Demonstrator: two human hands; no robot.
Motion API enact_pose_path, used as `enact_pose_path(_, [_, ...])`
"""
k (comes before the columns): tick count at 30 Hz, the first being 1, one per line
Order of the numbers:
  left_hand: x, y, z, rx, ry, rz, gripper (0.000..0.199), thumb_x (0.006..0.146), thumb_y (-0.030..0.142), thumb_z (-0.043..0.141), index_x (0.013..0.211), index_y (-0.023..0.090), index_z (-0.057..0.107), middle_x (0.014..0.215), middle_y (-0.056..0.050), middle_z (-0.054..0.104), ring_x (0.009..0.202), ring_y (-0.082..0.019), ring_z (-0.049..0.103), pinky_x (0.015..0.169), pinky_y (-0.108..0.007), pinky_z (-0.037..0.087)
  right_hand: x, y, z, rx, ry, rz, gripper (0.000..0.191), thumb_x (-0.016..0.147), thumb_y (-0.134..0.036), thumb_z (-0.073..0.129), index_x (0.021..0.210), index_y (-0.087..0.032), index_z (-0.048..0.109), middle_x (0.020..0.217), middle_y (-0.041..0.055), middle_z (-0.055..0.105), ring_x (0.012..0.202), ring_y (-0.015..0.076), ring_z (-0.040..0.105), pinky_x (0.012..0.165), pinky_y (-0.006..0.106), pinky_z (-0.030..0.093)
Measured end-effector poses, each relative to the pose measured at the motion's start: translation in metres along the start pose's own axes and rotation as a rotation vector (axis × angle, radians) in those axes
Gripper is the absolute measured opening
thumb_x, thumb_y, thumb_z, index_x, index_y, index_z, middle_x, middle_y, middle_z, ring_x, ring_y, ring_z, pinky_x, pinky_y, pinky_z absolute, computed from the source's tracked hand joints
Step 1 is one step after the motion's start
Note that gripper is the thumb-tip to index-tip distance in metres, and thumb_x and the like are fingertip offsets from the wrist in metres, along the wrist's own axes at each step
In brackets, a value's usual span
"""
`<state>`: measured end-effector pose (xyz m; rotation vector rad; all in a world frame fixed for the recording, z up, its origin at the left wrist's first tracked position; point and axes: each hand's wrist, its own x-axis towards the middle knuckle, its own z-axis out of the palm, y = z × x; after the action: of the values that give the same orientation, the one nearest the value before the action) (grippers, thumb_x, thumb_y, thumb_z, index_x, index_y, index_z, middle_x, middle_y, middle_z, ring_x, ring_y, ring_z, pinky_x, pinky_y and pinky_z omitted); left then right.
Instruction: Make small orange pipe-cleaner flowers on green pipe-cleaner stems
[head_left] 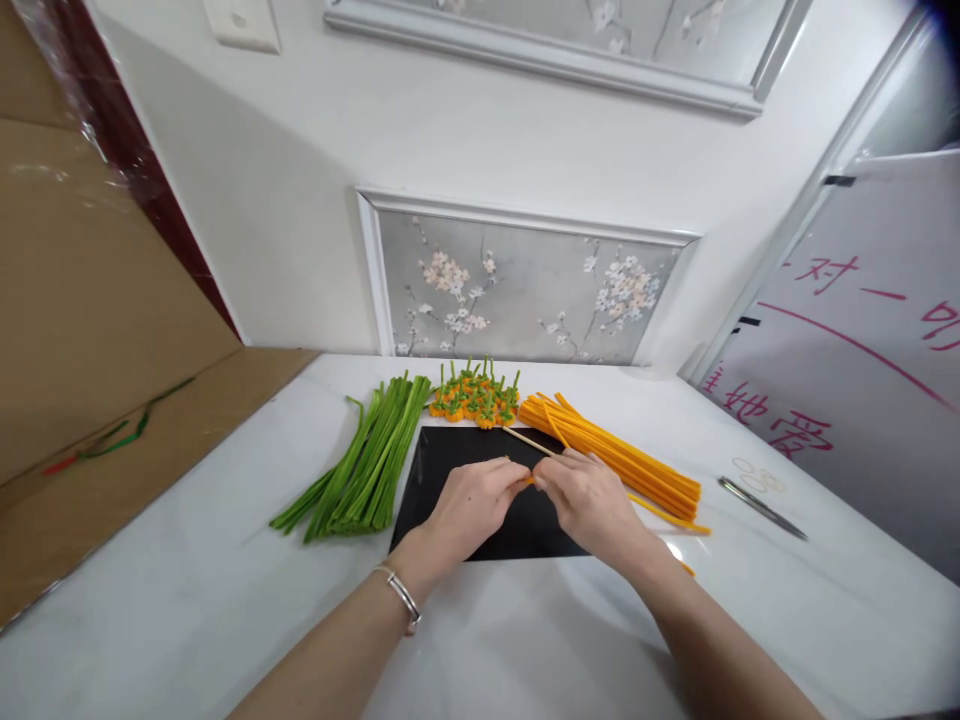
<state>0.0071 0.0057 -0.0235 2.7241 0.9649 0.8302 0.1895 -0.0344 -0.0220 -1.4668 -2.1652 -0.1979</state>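
Note:
My left hand (471,502) and my right hand (592,502) meet above a black mat (435,470), their fingertips pinched. A short bit of orange pipe cleaner (530,481) shows between them. A thin wooden stick (529,440) runs into the fingers of my right hand; whether it is gripped there is hidden. Past the mat's back edge stands a cluster of small orange pipe-cleaner flowers (474,395) with green stems upward. An orange pipe-cleaner bundle (622,455) lies behind and beside my right hand. To the left lies a bundle of green pipe cleaners (367,465).
Silver tweezers (763,508) and pale rubber bands (759,476) lie at the right of the white table (225,600). Cardboard (90,330) stands on the left. A wall with a framed floral panel (525,285) rises behind, and a whiteboard (862,360) is at right.

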Motion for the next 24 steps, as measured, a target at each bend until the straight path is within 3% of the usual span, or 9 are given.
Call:
enact_pose_path(5, [-0.001,0.0,0.003,0.131,0.035,0.055,0.025,0.091,0.011,0.047,0.081,0.017,0.068,0.076,-0.004,0.069,0.073,-0.016,0.064,0.067,-0.026,0.044,0.0,-0.002,0.003,0.068,-0.059,-0.005,0.022,0.092,-0.012,0.047,0.076,-0.02,0.06,0.068,-0.0001,0.062,0.07,0.0148,0.056,0.065,0.025,0.032])
enact_pose_path(7, [-0.002,0.0,0.003,0.101,0.032,0.016,0.023,0.09,0.013,0.048,0.084,0.018,0.069,0.08,-0.005,0.071,0.076,-0.017,0.065,0.069,-0.026,0.044,0.0,0.001,0.002,0.086,-0.078,0.008,0.022,0.092,-0.012,0.047,0.077,-0.02,0.061,0.068,-0.0002,0.062,0.07,0.0148,0.057,0.065,0.025,0.034])
enact_pose_path(9, [-0.001,-0.001,0.002,-0.047,0.007,-0.107,0.021,0.088,0.019,0.053,0.103,0.022,0.068,0.086,-0.003,0.073,0.078,-0.017,0.066,0.07,-0.026,0.045,-0.001,0.008,0.0,0.075,-0.068,0.039,0.022,0.092,-0.014,0.047,0.078,-0.021,0.062,0.069,0.0003,0.063,0.07,0.0153,0.058,0.065,0.025,0.036])
enact_pose_path(12, [-0.001,-0.008,-0.003,-0.397,-0.134,-0.328,0.044,0.083,0.027,0.06,0.127,0.022,0.056,0.079,0.0,0.072,0.065,-0.015,0.063,0.066,-0.026,0.046,-0.005,0.031,-0.007,0.027,-0.02,0.121,0.023,0.093,-0.017,0.045,0.081,-0.022,0.064,0.075,0.0016,0.067,0.071,0.0164,0.061,0.063,0.025,0.037])
enact_pose_path(15, [0.001,-0.015,-0.009,-0.725,-0.358,-0.469,0.048,0.082,0.031,0.059,0.125,0.012,0.056,0.077,-0.003,0.07,0.054,-0.011,0.055,0.058,-0.025,0.045,-0.009,0.055,-0.015,-0.082,0.004,0.215,0.028,0.093,-0.02,0.045,0.075,-0.023,0.066,0.074,0.0021,0.069,0.07,0.0182,0.063,0.06,0.026,0.037])
enact_pose_path(17, [0.002,-0.016,-0.012,-0.867,-0.401,-0.532,0.05,0.086,0.04,0.053,0.128,0.012,0.054,0.087,-0.007,0.07,0.058,-0.01,0.054,0.058,-0.025,0.045,-0.01,0.065,-0.018,-0.098,0.019,0.238,0.026,0.093,-0.02,0.046,0.081,-0.024,0.069,0.079,0.0025,0.071,0.075,0.0186,0.064,0.063,0.026,0.039])
enact_pose_path(19, [0.003,-0.013,-0.012,-0.823,-0.358,-0.544,0.05,0.087,0.047,0.05,0.125,0.015,0.058,0.102,-0.01,0.069,0.068,-0.012,0.056,0.059,-0.024,0.044,-0.01,0.07,-0.018,-0.088,0.039,0.247,0.023,0.092,-0.021,0.048,0.087,-0.025,0.07,0.085,0.0033,0.073,0.077,0.0187,0.065,0.067,0.027,0.041])
enact_pose_path(21, [0.002,-0.008,-0.008,-0.689,-0.294,-0.499,0.051,0.082,0.047,0.058,0.122,0.016,0.06,0.111,-0.009,0.066,0.076,-0.014,0.057,0.063,-0.025,0.045,-0.009,0.073,-0.018,-0.078,0.054,0.251,0.022,0.091,-0.022,0.049,0.089,-0.025,0.071,0.087,0.0037,0.073,0.077,0.0188,0.065,0.069,0.028,0.042])
enact_pose_path(24, [0.001,-0.003,0.0,-0.579,-0.369,-0.381,0.04,0.074,0.036,0.065,0.107,0.015,0.067,0.092,-0.005,0.07,0.071,-0.015,0.056,0.063,-0.025,0.043,-0.009,0.076,-0.019,-0.064,0.049,0.264,0.022,0.091,-0.021,0.05,0.089,-0.025,0.071,0.088,0.0034,0.074,0.08,0.0192,0.066,0.073,0.029,0.043])
